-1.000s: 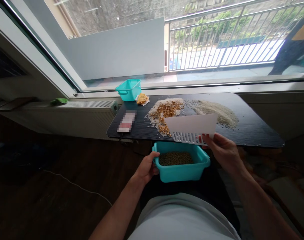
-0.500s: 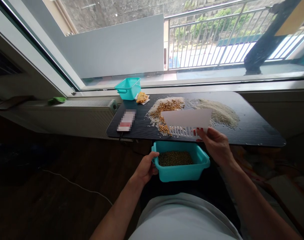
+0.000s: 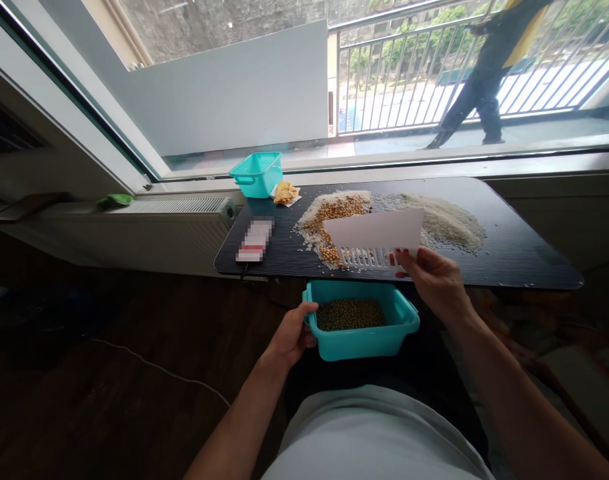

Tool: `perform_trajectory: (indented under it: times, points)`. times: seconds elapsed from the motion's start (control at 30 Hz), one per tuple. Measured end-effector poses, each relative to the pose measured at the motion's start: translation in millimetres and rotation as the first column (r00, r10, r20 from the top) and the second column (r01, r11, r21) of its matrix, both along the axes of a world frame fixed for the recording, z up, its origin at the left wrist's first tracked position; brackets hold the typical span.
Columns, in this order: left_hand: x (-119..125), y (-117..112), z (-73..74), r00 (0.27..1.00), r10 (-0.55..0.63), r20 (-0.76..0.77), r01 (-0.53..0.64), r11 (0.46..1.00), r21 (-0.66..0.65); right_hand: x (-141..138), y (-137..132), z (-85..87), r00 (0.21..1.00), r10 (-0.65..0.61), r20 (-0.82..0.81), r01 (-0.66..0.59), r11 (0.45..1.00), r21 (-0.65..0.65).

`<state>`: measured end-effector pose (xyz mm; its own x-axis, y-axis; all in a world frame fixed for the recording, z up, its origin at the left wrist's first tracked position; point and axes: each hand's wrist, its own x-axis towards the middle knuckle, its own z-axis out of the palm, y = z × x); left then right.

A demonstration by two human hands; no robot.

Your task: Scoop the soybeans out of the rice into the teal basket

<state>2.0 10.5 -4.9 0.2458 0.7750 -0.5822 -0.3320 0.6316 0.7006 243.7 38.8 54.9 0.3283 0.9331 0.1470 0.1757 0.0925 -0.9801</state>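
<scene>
From where I stand, the person's left hand (image 3: pixel 290 337) is closed on the left end of a turquoise tub (image 3: pixel 364 345), thumb over the rim and fingers against the outside, and a layer of small greenish beans (image 3: pixel 351 315) covers the tub's bottom. The right hand (image 3: pixel 437 277) pinches the right end of a white slotted card (image 3: pixel 379 230), which slants out leftward from the fingers above the table's near side, its row of slots along the lower edge; whether it touches the tabletop, I cannot tell. The card sits beyond the tub and cuts across my view of a heap of golden kernels mixed with white grain (image 3: pixel 337 210). A heap of white grain (image 3: pixel 449 220) lies beyond the card's right end. The tub is over the person's lap, just on the near side of the dark table (image 3: pixel 524 247) — its far rim close to the table's edge. To the right of the white grain, the tabletop runs on to its corner. At the left end lie a blurred-out flat object (image 3: pixel 255 240) and, by the window, a second turquoise tub (image 3: pixel 261 177).
</scene>
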Motion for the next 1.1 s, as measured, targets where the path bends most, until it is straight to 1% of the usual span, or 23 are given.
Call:
perform_trajectory:
  times: [0.23,0.53,0.73,0.97,1.1]
  points:
    - [-4,1,-0.7,1.000,0.019,-0.005,-0.019,1.000,0.007,2,-4,1.6,1.000,-0.017,-0.007,0.017,1.000,-0.007]
    - [-3,1,1.6,1.000,0.029,0.008,-0.029,1.000,0.001,-4,-7,0.9,0.999,0.017,-0.033,-0.018,1.000,-0.020]
    - [-6,0,1.6,0.999,0.034,0.013,-0.034,0.999,0.003,-9,-2,-1.0,0.999,0.027,-0.046,-0.027,1.000,-0.011]
    - [-11,1,-2.1,0.999,0.044,0.015,-0.044,0.999,-0.004,-11,-5,-1.3,0.997,0.055,-0.060,-0.056,0.998,-0.030]
    - [-13,1,-2.9,0.999,0.050,0.013,-0.050,0.999,-0.003,-19,3,-1.5,0.995,0.065,-0.077,-0.067,0.997,-0.027]
